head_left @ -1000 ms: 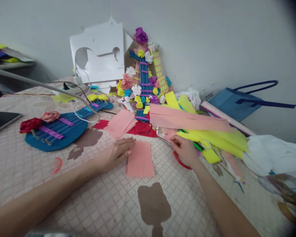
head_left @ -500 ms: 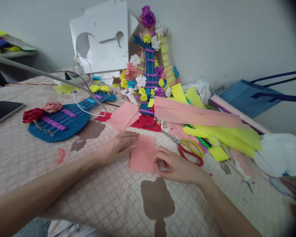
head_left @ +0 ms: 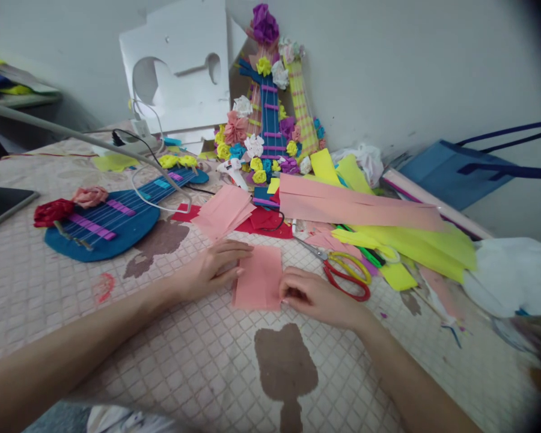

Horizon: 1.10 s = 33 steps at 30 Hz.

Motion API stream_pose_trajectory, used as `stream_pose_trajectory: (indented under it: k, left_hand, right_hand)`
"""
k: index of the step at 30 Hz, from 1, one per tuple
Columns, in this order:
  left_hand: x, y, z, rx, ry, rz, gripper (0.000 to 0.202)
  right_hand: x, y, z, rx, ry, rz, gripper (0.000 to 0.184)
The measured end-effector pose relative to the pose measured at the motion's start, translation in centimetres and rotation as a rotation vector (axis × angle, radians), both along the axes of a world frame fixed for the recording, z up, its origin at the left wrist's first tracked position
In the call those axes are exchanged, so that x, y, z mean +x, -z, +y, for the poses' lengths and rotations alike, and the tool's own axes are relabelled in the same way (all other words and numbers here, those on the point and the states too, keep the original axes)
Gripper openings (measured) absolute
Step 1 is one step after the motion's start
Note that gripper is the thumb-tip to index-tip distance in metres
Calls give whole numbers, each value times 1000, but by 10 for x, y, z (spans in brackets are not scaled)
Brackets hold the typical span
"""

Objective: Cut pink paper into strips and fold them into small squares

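A pink crepe paper rectangle [head_left: 259, 279] lies flat on the table before me, perhaps more than one layer. My left hand [head_left: 220, 264] rests on its upper left edge, fingers stretched out. At the right edge, my right hand [head_left: 309, 293] has its thumb and fingertips pinched together on the paper. Beyond the left hand is a fanned stack of pink paper pieces [head_left: 223, 211] on red paper [head_left: 264, 221]. Scissors [head_left: 347, 273] with red and yellow handles lie just past the right hand.
A blue guitar-shaped craft [head_left: 112, 222] with paper flowers lies left, under a white cable. Long pink [head_left: 356, 204] and yellow paper strips [head_left: 428, 249] spread to the right. A white glue gun [head_left: 232, 172] and a flower-covered craft [head_left: 273, 114] stand behind. A phone [head_left: 4, 204] lies far left.
My right thumb and fingers have closed together at the paper's right edge. The left hand stays on the paper. The whole view has shifted slightly.
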State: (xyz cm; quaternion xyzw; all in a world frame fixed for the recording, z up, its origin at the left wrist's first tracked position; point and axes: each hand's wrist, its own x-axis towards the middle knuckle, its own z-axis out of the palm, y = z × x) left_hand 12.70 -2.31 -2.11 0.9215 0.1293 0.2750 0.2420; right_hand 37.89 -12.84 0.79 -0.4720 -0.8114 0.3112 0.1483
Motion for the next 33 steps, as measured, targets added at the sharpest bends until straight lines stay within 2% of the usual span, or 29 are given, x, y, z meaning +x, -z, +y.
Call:
stream_pose_trajectory:
  k: [3,5,11,15,19,21,23,29,33]
  left_hand:
    - [-2,-10,-6,-40,116,38,43]
    - [0,-14,-11,-1,152,58,47]
    - [10,-15,-24,195,173,114,15]
    - [11,-15,-25,244,160,143,18]
    - [8,-18,-22,225,164,158,20]
    - [6,-20,-21,179,202,164,18]
    - [4,-20,-19,124,226,152,17]
    - [7,-10,-20,113,65,21,18]
    - [12,-7,-25,152,67,2,18]
  right_hand:
    - [1,2,2,13,22,51,12]
    - [1,3,3,11,23,76,13]
    - [1,4,3,22,54,98,15]
    - [1,4,3,6,64,111,13]
    - [1,2,2,-18,64,126,11]
    - [1,0,1,-60,41,146,5]
    - [2,-2,0,-99,30,180,8]
    - [3,1,3,-32,172,193,6]
    - [1,5,5,107,285,174,8]
